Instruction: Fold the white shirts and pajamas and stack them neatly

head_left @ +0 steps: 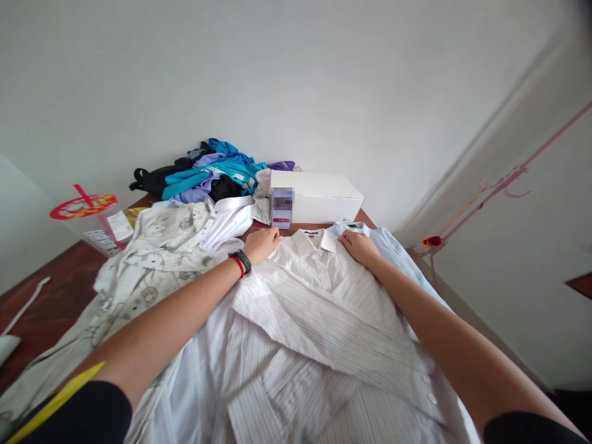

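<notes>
At the far left of the frame a plastic cup [95,225] with a red lid and straw stands on the dark wooden desk [60,290]. Next to it, lower left, a cream printed garment [152,259] lies spread and rumpled, and above it in the upper middle a heap of blue, purple and black clothes [213,172] sits against the wall.

Your left hand [262,243] lies flat, fingers loosely spread and gripping nothing, pressing on the left shoulder of the striped shirt [314,333] just beside its collar [313,238]. That shirt fills the centre and bottom of the frame, lying on the desk with the collar farthest from you and one sleeve folded diagonally across the body. Behind the collar stands a white box [319,196] with a small carton in front of it.

Your right hand [358,245] rests open too, palm down on the right shoulder beside the collar. A pale blue garment [398,253] peeks out from under the shirt to the right of it.

You seem to be at the fold-and-smooth stage: sleeve crossed over, shoulders being held square. The next move, I judge, calls for keeping the collar line straight while the other side is brought across, pinching cloth at the shoulder seam rather than pushing flat, so the folded sleeve does not slide.
</notes>
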### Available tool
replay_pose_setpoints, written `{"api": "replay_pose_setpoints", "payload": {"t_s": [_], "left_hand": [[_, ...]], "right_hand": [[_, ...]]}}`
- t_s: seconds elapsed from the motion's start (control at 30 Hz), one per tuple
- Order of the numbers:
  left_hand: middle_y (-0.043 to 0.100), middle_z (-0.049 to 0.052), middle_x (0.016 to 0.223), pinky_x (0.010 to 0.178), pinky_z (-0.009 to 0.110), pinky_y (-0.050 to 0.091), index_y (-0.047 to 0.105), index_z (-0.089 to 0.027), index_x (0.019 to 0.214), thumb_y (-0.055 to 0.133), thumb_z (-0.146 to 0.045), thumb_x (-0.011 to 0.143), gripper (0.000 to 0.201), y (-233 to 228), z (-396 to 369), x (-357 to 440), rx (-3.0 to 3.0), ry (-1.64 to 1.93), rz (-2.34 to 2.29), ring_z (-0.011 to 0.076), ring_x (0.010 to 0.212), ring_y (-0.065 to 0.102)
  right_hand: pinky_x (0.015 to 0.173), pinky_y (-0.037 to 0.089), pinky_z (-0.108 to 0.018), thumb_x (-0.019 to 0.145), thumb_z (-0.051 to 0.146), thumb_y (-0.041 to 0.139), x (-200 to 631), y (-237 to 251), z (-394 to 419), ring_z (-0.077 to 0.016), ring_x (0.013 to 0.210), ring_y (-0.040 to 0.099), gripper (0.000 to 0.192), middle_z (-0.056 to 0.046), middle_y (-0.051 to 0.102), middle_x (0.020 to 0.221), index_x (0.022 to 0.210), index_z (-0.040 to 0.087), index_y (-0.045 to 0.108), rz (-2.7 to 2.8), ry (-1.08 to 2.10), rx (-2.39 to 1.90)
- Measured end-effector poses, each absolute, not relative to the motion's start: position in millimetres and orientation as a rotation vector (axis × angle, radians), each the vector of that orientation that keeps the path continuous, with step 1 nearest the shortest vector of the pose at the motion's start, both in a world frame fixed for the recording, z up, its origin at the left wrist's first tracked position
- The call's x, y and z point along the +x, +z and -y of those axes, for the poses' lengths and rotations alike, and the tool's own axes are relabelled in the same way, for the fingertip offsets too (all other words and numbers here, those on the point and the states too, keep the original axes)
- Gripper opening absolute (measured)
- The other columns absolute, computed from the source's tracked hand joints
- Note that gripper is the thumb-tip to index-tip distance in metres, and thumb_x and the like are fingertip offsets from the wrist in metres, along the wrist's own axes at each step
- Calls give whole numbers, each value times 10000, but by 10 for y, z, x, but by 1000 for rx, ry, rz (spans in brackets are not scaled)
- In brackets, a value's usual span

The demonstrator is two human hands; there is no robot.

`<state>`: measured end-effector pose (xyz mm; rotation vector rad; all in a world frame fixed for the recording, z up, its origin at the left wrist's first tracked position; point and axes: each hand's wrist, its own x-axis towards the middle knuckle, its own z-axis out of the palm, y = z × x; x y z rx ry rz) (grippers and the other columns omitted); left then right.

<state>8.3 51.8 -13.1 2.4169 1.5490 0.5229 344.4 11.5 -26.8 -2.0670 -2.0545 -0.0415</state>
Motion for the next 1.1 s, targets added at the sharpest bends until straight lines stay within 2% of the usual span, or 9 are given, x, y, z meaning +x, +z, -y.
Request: {"api": "replay_pose_setpoints", "payload": {"t_s": [0.2, 0.3, 0.43, 0.57, 0.7, 0.83, 0.97, 1.03, 1.1], "left_hand": [[721, 67, 857, 663, 282, 417, 652, -198, 825, 509, -584, 959, 433, 69, -673, -267, 2358, 332, -1427, 221, 792, 660], [706, 42, 939, 668, 255, 436, 647, -202, 1002, 678, -615, 811, 457, 232, -703, -499, 2277, 242, -1200, 201, 826, 645], [682, 50, 1038, 628, 252, 473, 503, -229, 1286, 795, -564, 690, 743, 388, -671, -711, 2013, 111, -1116, 207, 828, 661], [663, 91, 1170, 667, 248, 485, 559, -209, 1172, 738, -613, 710, 639, 513, -578, -694, 2051, -35, -1146, 228, 953, 654], [659, 128, 1189, 779, 294, 456, 591, -188, 1104, 598, -632, 825, 524, 677, -225, -662, 2408, 105, -1421, 262, 1007, 643], [673, 110, 1136, 744, 325, 422, 585, -224, 1029, 647, -708, 764, 556, 668, 421, -755, 2534, 54, -1558, 298, 975, 655], [695, 41, 940, 632, 315, 353, 544, -249, 991, 695, -630, 757, 471, 463, 917, -833, 2439, 0, -1511, 251, 776, 646], [693, 21, 915, 628, 309, 350, 525, -252, 1057, 678, -543, 797, 419, 381, 1014, -860, 2370, 73, -1506, 234, 760, 640], [696, 19, 932, 657, 300, 378, 499, -248, 1174, 712, -510, 779, 520, 331, 1036, -901, 2296, 158, -1460, 230, 793, 650]], "right_hand": [[763, 427, -326, 1062, 392, 429, 3494, -254, -134, -289, 991, 693, 328, -124, 761, 1111, 1116, 204, 693, 1984, -80, -2118], [799, 444, -346, 1060, 409, 410, 3517, -188, -175, -306, 1048, 680, 353, -150, 734, 1169, 1127, 202, 688, 1956, -103, -2137], [852, 471, -408, 1006, 597, 446, 3629, -118, -220, -343, 1065, 677, 470, -157, 733, 1107, 1029, 214, 717, 1955, 25, -2241], [891, 488, -470, 909, 760, 482, 3965, -29, -190, -381, 1121, 650, 604, -182, 715, 1105, 930, 202, 712, 1716, 268, -2450], [693, 531, -378, 926, 723, 496, 4306, 59, -29, -283, 813, 695, 594, -167, 714, 860, 771, 176, 666, 1573, 476, -2512], [488, 438, -263, 885, 619, 654, 4401, 62, 203, -131, 514, 534, 498, -69, 650, 650, 658, 177, 613, 1593, 763, -2435], [449, 372, -237, 815, 530, 755, 4352, 66, 363, -98, 463, 446, 453, 1, 552, 543, 593, 186, 562, 1698, 858, -2366], [462, 371, -239, 830, 470, 740, 4319, 99, 402, -104, 466, 452, 401, 15, 533, 530, 603, 191, 562, 1731, 799, -2381], [487, 385, -249, 841, 398, 722, 4278, 157, 434, -123, 487, 490, 329, 12, 545, 537, 625, 194, 581, 1762, 688, -2412]]}}
